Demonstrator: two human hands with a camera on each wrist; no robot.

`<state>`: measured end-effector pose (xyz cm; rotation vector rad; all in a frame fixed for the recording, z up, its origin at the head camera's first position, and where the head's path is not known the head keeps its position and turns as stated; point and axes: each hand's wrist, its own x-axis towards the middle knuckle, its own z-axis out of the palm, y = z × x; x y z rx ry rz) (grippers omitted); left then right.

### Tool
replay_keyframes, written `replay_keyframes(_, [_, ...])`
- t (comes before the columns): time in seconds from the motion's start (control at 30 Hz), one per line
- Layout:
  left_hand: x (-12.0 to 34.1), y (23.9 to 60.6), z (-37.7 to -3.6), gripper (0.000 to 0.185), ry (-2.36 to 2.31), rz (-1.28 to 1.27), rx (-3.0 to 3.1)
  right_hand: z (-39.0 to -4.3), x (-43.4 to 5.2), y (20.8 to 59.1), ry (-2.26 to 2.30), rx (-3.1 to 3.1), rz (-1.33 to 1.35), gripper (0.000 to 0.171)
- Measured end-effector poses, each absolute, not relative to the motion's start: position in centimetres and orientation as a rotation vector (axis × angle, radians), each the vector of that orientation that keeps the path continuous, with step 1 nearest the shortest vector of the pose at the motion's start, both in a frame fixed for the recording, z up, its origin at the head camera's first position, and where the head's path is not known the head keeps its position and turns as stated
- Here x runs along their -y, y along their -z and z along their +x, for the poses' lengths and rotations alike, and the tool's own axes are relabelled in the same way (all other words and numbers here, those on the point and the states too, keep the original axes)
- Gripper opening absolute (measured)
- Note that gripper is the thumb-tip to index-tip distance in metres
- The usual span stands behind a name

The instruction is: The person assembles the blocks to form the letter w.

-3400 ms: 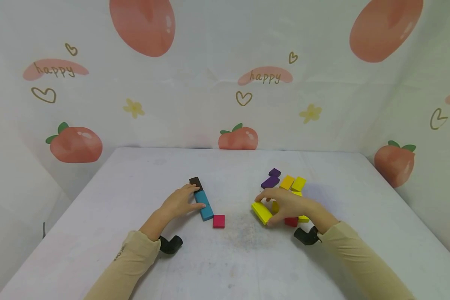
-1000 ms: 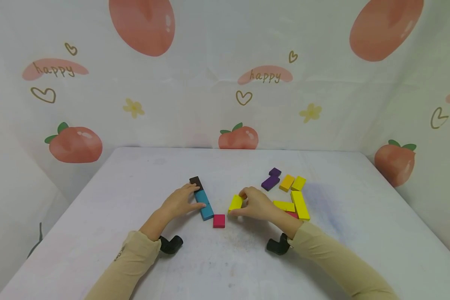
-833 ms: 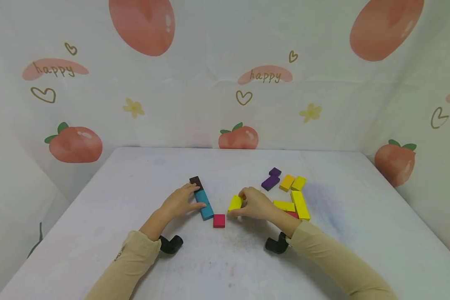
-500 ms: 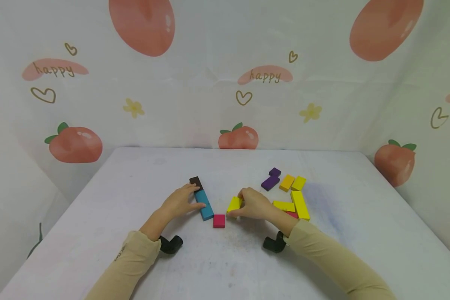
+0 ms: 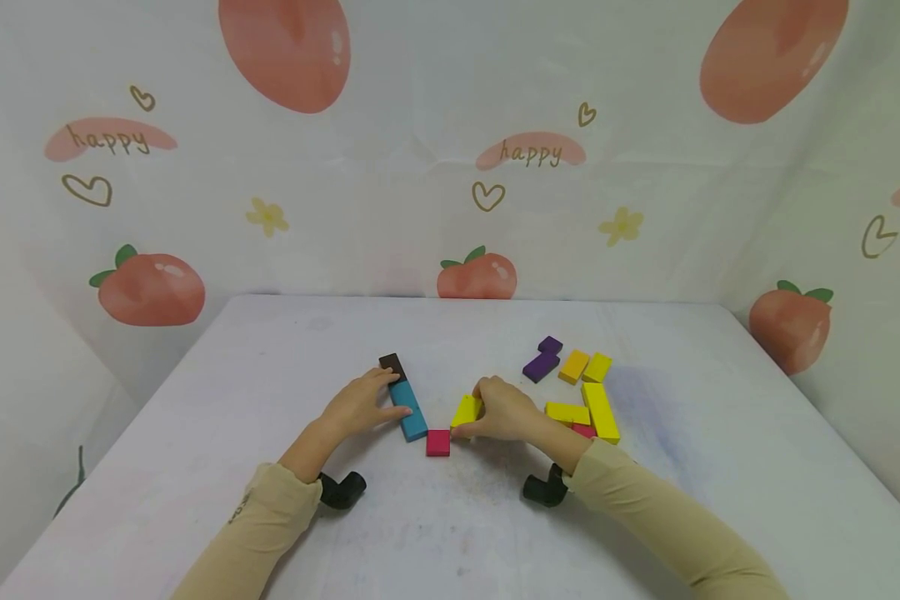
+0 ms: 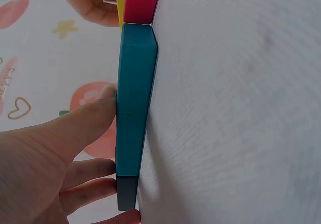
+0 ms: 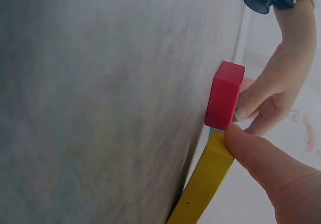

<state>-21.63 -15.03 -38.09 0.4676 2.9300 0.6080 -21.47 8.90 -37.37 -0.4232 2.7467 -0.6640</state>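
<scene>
1. Yellow block (image 5: 467, 409): your right hand (image 5: 504, 411) pinches it, fingers (image 7: 251, 156) curled round its far end and thumb at its near end. It sits tilted just right of the pink square (image 5: 438, 442), near corner touching or almost touching it. The grip looks meant to steer it into line.
2. Pink square: flat on the counter (image 5: 450, 533), at the near end of the blue bar (image 5: 408, 411).
3. Blue bar: left of the pink square, running away from you, with a dark brown block (image 5: 392, 364) butted against its far end. Your left hand (image 5: 357, 405) rests alongside, fingers (image 6: 95, 112) straight and pressed to its side, likely steadying the row.
4. Loose pieces, well right of the pink square: two yellow bars (image 5: 600, 411), a red piece (image 5: 583, 430) partly under them, two small yellow-orange blocks (image 5: 574, 365), two purple pieces (image 5: 542, 362). None blocks the row.
</scene>
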Motion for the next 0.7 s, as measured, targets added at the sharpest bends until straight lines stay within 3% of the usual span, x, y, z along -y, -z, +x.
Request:
replay_keyframes(0.4, [15.11, 37.92, -21.50, 0.070, -0.648, 0.475, -2.910, -21.40, -9.16, 37.52, 0.624, -2.752, -0.462, 0.073])
replay_keyframes(0.7, [15.13, 37.88, -21.49, 0.069, -0.646, 0.475, -2.910, -21.29, -9.76, 37.26, 0.639, -2.714, -0.503, 0.067])
